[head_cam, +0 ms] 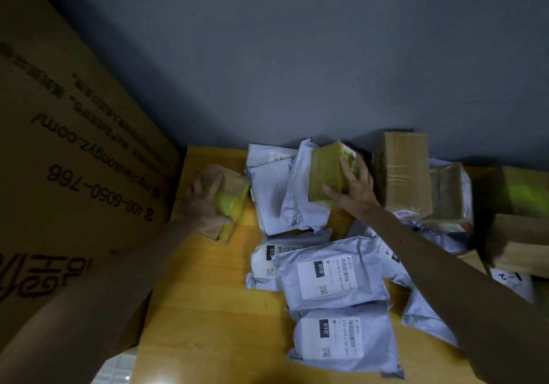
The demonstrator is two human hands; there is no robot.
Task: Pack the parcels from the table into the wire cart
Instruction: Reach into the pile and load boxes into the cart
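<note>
Several grey mailer bags (pixel 332 276) with white labels lie piled on the yellow wooden table (pixel 202 309). My left hand (pixel 205 205) grips a small brown box with yellow tape (pixel 230 202) at the table's far left. My right hand (pixel 355 189) grips a tape-wrapped brown box (pixel 325 173) that sits tilted on the grey bags at the back. The wire cart is not in view.
A huge printed cardboard carton (pixel 74 161) stands along the table's left side. More brown boxes (pixel 401 170) are stacked at the back right, with others (pixel 520 244) at the right edge. A grey wall rises behind the table.
</note>
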